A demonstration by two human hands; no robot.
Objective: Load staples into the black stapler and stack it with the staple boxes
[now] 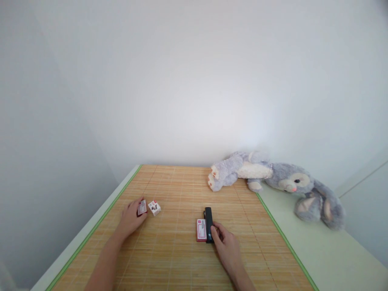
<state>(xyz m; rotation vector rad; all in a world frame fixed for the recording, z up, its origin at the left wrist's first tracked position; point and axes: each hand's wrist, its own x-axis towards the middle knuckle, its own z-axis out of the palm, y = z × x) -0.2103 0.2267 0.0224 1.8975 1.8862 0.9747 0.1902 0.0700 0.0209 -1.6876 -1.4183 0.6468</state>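
A black stapler [208,224] lies on a bamboo mat [176,262], its near part under the fingertips of the person's right hand [228,245]. The thumb and forefinger touch its right side, near the end closer to the person; whether they pinch it or merely rest there, I cannot tell. Just left of those fingertips, on the stapler's far side from them, a flat red-and-white box [201,230] lies right alongside, its printed label facing up.

Well to the left, the left hand [130,220] is closed around a small dark-red box [142,207] with a pale label, held between thumb and fingers. Just beyond the thumb tip, to the right, sits a little white box [154,207] with a dark picture on it.

The step in hand appears to be handling and placing these small items. Moving the dark-red box would call for a firm pinch that clears the white box beside it, with the right fingers keeping the stapler steady.

Beyond the right fingers, a grey plush rabbit [254,169] lies on its side near the wall [182,81].
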